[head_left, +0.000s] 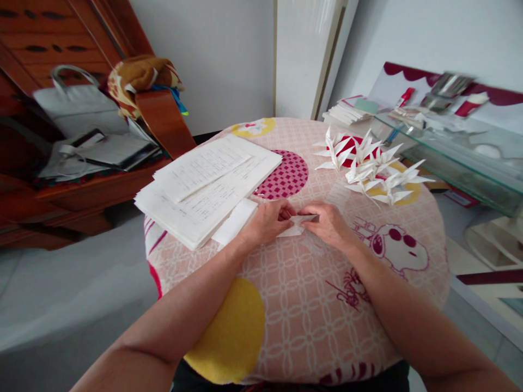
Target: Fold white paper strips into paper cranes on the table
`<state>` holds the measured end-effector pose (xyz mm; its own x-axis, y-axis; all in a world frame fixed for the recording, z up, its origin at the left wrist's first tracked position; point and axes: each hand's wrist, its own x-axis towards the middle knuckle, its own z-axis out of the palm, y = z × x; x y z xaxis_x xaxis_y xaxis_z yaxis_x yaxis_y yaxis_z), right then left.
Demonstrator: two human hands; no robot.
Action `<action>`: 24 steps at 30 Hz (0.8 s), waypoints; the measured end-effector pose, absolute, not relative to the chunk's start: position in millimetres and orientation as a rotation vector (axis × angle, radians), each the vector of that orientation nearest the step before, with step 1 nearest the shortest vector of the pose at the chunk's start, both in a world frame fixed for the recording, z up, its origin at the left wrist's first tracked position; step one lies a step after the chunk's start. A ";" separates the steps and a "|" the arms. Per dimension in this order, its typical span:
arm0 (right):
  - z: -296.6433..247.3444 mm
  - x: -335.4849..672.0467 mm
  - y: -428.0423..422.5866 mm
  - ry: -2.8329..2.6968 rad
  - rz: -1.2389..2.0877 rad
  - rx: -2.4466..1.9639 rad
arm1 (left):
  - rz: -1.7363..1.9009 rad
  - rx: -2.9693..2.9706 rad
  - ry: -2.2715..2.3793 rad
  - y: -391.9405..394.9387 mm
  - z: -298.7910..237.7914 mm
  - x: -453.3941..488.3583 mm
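Observation:
Both my hands meet near the middle of the round table, closed on one small piece of folded white paper (pixel 297 222). My left hand (pixel 270 219) pinches its left side, and my right hand (pixel 327 222) grips its right side. Fingers hide part of the folds. Just left of my left hand lies a white paper strip (pixel 237 220), partly under a stack of written sheets (pixel 208 188). Beyond my right hand, several folded white paper cranes (pixel 368 163) sit grouped at the table's far right.
A pink patterned cloth (pixel 294 305) covers the table. At right stands a glass shelf (pixel 457 158) with metal bowls (pixel 449 87) and a stack of papers (pixel 347 111). On the left, a wooden bench holds a grey handbag (pixel 77 103) and a brown patterned blanket (pixel 143 76).

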<state>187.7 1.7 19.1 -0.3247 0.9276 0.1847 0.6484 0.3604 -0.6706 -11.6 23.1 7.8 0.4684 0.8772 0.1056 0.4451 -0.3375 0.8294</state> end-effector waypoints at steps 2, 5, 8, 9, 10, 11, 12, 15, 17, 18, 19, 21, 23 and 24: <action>19.7 190.1 1.1 -2.010 0.785 -1.352 | 0.741 1.909 1.094 24.1 5.9 -11.5; 18.9 193.9 2.4 -1.937 0.905 -1.333 | 0.754 1.848 1.068 24.9 4.4 -11.5; 16.8 196.7 4.3 -1.875 0.972 -1.329 | 0.730 1.766 1.000 24.7 4.1 -11.1; 16.4 197.1 4.5 -1.860 0.991 -1.328 | 0.721 1.747 0.976 24.2 4.5 -10.8; 16.1 197.3 4.5 -1.857 1.003 -1.324 | 0.722 1.743 0.963 23.4 5.3 -10.3; 16.1 197.1 4.2 -1.864 0.999 -1.319 | 0.740 1.761 0.966 22.2 6.6 -9.7; 16.3 196.6 3.9 -1.879 0.970 -1.315 | 0.774 1.806 0.986 20.6 8.4 -9.0; 17.4 193.7 2.9 -1.940 0.759 -1.286 | 0.921 2.049 1.074 14.8 15.3 -7.2; 18.1 191.8 2.9 -1.972 0.587 -1.238 | 0.973 2.224 1.078 11.8 18.5 -6.6; 18.4 191.2 2.8 -1.994 0.516 -1.217 | 0.977 2.301 1.069 10.9 18.9 -6.5; 18.7 191.0 2.6 -2.023 0.461 -1.202 | 0.968 2.372 1.056 10.5 18.5 -6.5; 19.2 191.8 1.7 -2.108 0.414 -1.193 | 0.902 2.496 1.015 11.0 15.5 -6.9; 19.3 194.0 0.3 -2.214 0.441 -1.190 | 0.781 2.584 0.954 11.9 12.0 -7.8; 19.2 195.3 -0.4 -2.262 0.467 -1.181 | 0.720 2.605 0.928 12.2 10.9 -8.5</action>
